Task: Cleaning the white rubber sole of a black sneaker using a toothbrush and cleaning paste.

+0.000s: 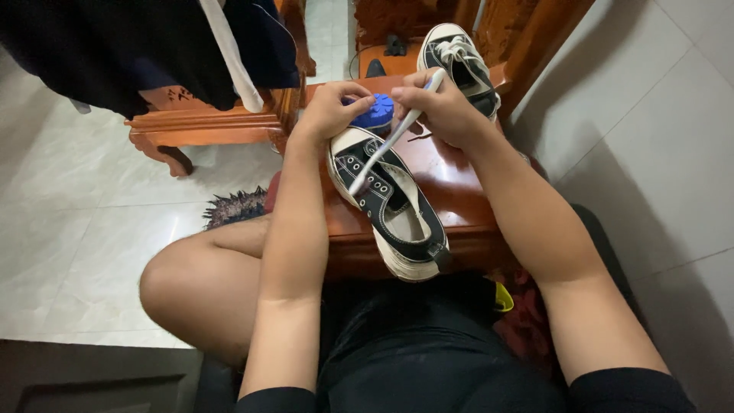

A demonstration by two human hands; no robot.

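Note:
A black canvas sneaker with a white toe cap and no laces lies on a low red-brown wooden stool in front of me. My left hand grips its toe end, beside a blue round lid-like object. A white lace runs from my right hand, which pinches it, down to the eyelets of the sneaker. The second sneaker, laced with white laces, stands farther back on the same stool.
A carved wooden chair draped with dark clothes stands at the left. A small dark rug lies on the pale tiled floor. My bare left knee is bent below. More carved wood furniture rises behind.

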